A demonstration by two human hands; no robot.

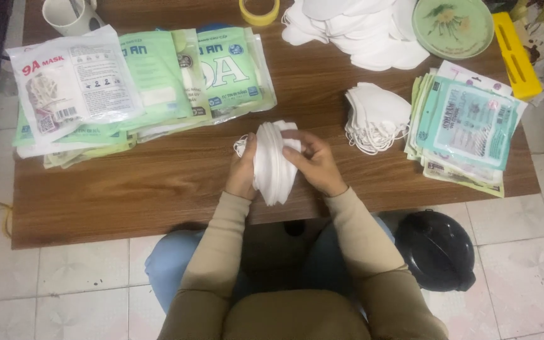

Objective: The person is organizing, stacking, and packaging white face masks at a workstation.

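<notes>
- The brown wooden table (pixel 158 182) fills most of the frame, standing on a pale tiled floor.
- At upper left lies a spread of green-and-white filled mask packets (pixel 140 82); judging by their bulk, these look already packed.
- At top centre sits a large loose heap of white masks (pixel 360 31), not yet bundled.
- At right lies a stack of flat teal-and-white pouches (pixel 467 126), which look empty and still to be filled.
- Just left of that stack, a small pile of white masks (pixel 378 116) rests on the table.
- At centre, the bundle of white masks (pixel 274 162) stands on edge just above the table's near edge, held between both hands.
- The left hand (pixel 243 170) clasps its left side with fingers curled round.
- The right hand (pixel 316 164) grips the right side, fingertips pressed into the bundle.
</notes>
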